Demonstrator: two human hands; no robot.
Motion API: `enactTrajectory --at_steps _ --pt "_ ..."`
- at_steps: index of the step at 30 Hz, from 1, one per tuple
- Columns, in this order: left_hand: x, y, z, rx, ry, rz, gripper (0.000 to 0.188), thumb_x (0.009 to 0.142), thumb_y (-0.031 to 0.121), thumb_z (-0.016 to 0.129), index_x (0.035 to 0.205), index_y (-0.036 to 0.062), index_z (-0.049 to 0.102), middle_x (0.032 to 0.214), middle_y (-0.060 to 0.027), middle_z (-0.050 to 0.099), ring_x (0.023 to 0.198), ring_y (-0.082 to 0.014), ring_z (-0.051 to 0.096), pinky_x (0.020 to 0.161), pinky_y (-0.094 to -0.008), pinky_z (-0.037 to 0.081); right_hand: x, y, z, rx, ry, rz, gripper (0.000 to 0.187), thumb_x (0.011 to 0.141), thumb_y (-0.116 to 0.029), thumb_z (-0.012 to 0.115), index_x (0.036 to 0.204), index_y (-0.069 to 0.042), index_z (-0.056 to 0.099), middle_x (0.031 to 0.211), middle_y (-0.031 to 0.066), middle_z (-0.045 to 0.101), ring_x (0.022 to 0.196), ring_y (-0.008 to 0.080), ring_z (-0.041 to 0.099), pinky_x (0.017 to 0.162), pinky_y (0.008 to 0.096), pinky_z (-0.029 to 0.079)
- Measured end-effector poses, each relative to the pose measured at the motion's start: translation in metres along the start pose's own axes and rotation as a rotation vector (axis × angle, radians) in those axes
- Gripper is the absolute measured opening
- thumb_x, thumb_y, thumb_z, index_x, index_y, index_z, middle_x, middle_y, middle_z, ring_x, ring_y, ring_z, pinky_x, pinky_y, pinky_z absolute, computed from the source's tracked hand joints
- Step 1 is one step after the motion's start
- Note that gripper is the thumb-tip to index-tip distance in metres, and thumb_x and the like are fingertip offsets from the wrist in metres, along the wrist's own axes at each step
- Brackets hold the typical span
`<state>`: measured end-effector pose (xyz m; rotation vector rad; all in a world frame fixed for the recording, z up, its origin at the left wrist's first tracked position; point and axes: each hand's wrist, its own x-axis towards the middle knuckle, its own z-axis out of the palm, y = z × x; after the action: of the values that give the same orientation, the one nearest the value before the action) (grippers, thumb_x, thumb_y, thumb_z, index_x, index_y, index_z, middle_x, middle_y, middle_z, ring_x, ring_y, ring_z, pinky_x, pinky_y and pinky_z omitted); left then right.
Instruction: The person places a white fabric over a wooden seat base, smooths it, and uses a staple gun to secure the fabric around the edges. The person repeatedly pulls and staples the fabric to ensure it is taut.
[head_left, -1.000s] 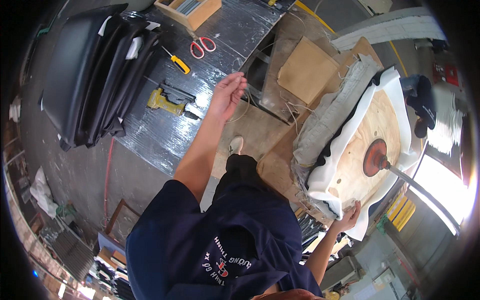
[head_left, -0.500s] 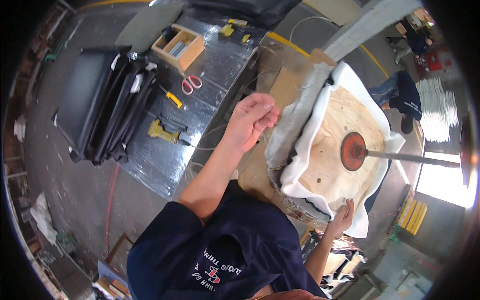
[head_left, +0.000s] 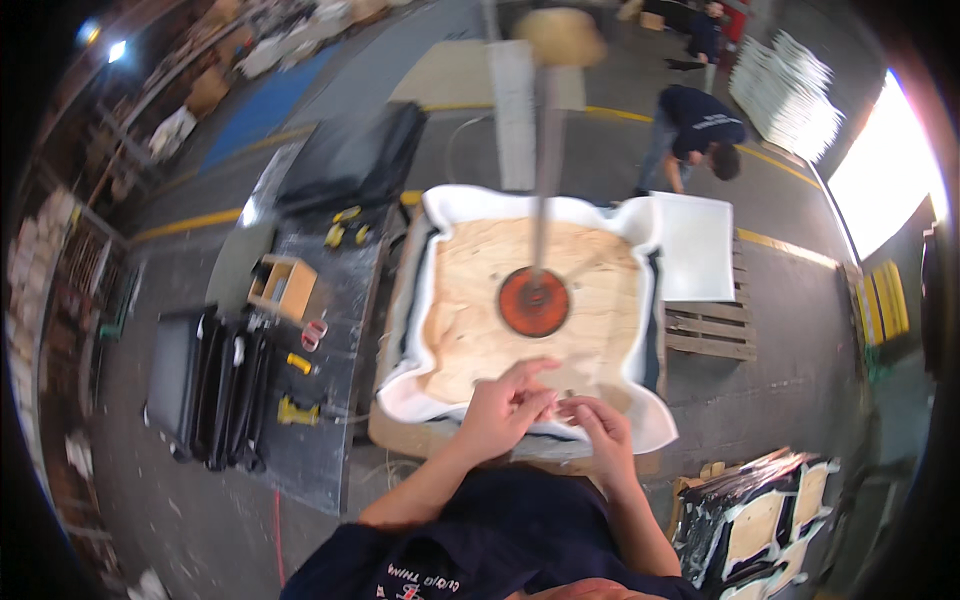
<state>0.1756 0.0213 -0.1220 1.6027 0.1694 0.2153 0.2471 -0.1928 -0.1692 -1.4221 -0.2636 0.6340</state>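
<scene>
A plywood panel point(head_left: 470, 345) lies on a work stand in front of me, wrapped at its edges by wavy white foam point(head_left: 402, 395) with dark cloth beneath. A red round disc point(head_left: 534, 301) on an upright metal rod rests on the panel's middle. Over the panel's near edge, my left hand point(head_left: 505, 412) is closed with the thumb and fingers drawn together, the index finger reaching forward. Close beside it, my right hand point(head_left: 600, 428) makes a pinch, its fingertips nearly meeting the left ones. Whatever lies between the fingers is too small to make out.
On the left, a dark table point(head_left: 340, 400) bears a wooden box point(head_left: 284, 287), red-handled scissors point(head_left: 313, 335), a yellow-handled tool point(head_left: 299, 363), a yellow staple gun point(head_left: 297, 411) and black cushions point(head_left: 205, 385). Another person point(head_left: 697, 125) bends near a white panel point(head_left: 695, 245). Padded panels point(head_left: 755, 525) stand right.
My view has turned, bringing the panel to the centre. The left hand has come over the panel's near edge, and the right hand has left the foam's side to join it.
</scene>
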Motion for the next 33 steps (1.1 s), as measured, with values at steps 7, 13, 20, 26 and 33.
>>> enactTrajectory --at_steps 7,13,20,26,33 --pt "0.010 -0.026 0.113 0.124 0.030 0.022 0.031 0.116 0.006 0.065 0.145 0.0037 0.056 0.080 0.0006 0.068 0.074 -0.0050 0.058 0.068 -0.0246 0.046 -0.018 -0.011 -0.072 -0.254 -0.034 -0.294 0.026 0.109 -0.010 0.078 0.133 0.001 0.080 0.112 0.0175 0.086 0.099 0.0230 0.083 0.087 0.0368 0.064" --pt "0.025 -0.006 0.161 0.153 0.027 -0.033 0.026 0.116 0.007 0.064 0.141 0.0032 0.057 0.079 -0.0033 0.073 0.072 -0.0056 0.058 0.066 -0.0268 0.045 -0.028 -0.018 -0.108 -0.143 0.088 -0.349 0.029 0.107 -0.009 0.081 0.135 -0.001 0.082 0.113 0.0172 0.087 0.095 0.0199 0.081 0.086 0.0353 0.063" --pt "0.037 0.002 0.181 -0.033 0.022 -0.043 0.023 0.118 0.010 0.064 0.140 0.0072 0.057 0.078 -0.0023 0.071 0.066 -0.0046 0.055 0.059 -0.0262 0.040 -0.029 -0.016 -0.109 -0.046 0.192 -0.408 0.021 0.108 -0.008 0.081 0.127 0.000 0.085 0.104 0.0129 0.087 0.085 0.0135 0.077 0.079 0.0312 0.062" --pt "0.031 -0.003 0.174 -0.152 -0.028 -0.138 0.018 0.121 0.017 0.060 0.139 0.0099 0.059 0.073 0.0037 0.060 0.061 -0.0021 0.046 0.055 -0.0246 0.033 -0.033 -0.034 -0.107 0.013 0.108 -0.288 0.018 0.110 -0.010 0.079 0.120 0.006 0.082 0.098 0.0099 0.085 0.084 0.0109 0.076 0.078 0.0305 0.062" --pt "0.021 -0.041 0.148 -0.142 -0.109 -0.207 0.017 0.123 0.022 0.060 0.133 0.0091 0.065 0.069 0.0051 0.053 0.059 -0.0047 0.045 0.055 -0.0253 0.036 -0.038 -0.016 -0.089 -0.290 0.188 -0.395 0.022 0.116 -0.017 0.069 0.110 0.003 0.073 0.090 0.0167 0.075 0.083 0.0279 0.074 0.080 0.0410 0.058"
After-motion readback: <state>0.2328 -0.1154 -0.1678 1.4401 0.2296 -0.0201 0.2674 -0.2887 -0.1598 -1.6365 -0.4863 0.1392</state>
